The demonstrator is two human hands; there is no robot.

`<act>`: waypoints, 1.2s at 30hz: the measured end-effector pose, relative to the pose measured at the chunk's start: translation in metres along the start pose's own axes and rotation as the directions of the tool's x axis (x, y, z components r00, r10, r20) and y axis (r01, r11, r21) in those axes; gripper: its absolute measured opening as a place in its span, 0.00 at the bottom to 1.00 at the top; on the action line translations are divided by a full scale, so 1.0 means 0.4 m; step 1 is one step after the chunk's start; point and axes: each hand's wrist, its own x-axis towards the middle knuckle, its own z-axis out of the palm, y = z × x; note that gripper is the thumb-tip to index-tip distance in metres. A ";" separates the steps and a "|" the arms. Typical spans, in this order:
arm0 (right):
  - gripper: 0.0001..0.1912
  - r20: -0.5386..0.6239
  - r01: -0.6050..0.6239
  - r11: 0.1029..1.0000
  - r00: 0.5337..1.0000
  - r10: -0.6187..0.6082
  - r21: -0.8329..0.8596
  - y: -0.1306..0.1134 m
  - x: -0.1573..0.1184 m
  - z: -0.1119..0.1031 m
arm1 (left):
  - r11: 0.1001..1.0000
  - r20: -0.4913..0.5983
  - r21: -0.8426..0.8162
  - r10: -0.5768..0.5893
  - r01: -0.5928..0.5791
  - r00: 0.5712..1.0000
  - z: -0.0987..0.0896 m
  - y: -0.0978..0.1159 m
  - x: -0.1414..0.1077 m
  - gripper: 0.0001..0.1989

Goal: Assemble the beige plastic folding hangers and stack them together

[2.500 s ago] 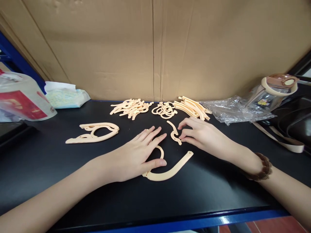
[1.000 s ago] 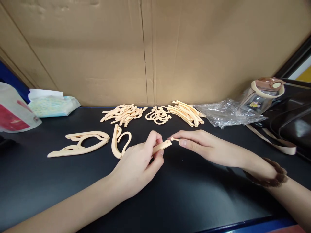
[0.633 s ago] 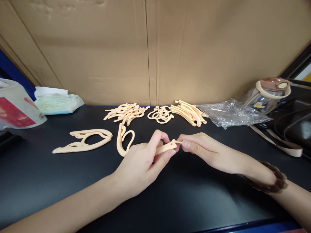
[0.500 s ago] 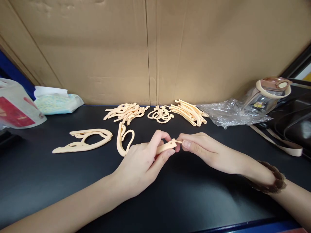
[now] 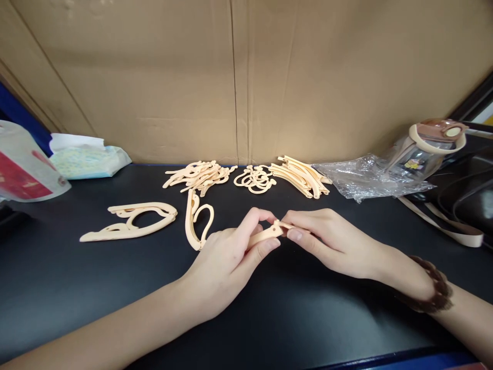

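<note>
Between thumb and fingers, my left hand (image 5: 227, 267) grips a cream plastic arm piece (image 5: 265, 235). A thin curved cream piece (image 5: 287, 225) is pinched in my right hand (image 5: 339, 241); its inner end meets the tip of the arm piece, and my fingers cover the rest. Just left of my left hand lies a folded hanger with a hook (image 5: 191, 221). Farther left is another joined pair of arms (image 5: 134, 226). Behind my hands are a pile of short pieces (image 5: 200, 176), a pile of hooks (image 5: 255, 180) and a stack of long arms (image 5: 302, 176).
Clear plastic wrap (image 5: 354, 177) and a lidded bottle (image 5: 427, 149) with a strap (image 5: 458, 234) stand at the right of the black table (image 5: 308, 318). A tissue pack (image 5: 90, 159) and a white-and-red container (image 5: 29, 164) are at the left. Cardboard (image 5: 154, 77) rises behind.
The thin piece in my right hand has tilted, and more of it shows between my fingers. My hands remain nearly in place; the view has shifted slightly.
</note>
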 end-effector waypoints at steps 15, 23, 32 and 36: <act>0.11 -0.071 0.100 0.925 0.988 -0.135 -0.366 0.001 -0.010 0.013 | 0.965 -0.070 -0.254 0.045 -0.061 0.997 0.012 -0.001 -0.005 0.07; 0.13 -0.092 0.184 0.776 0.951 -0.296 -0.603 0.004 -0.011 0.022 | 0.971 -0.014 -0.239 0.018 -0.021 1.000 0.000 0.008 -0.007 0.10; 0.17 -0.039 0.248 0.603 0.906 -0.422 -0.759 0.006 -0.010 0.019 | 0.972 0.031 -0.235 0.005 0.002 1.000 0.001 0.008 -0.007 0.10; 0.19 -0.003 0.262 0.525 0.893 -0.451 -0.810 0.003 -0.011 0.018 | 0.985 0.072 -0.174 0.010 0.003 0.997 0.001 0.004 -0.008 0.09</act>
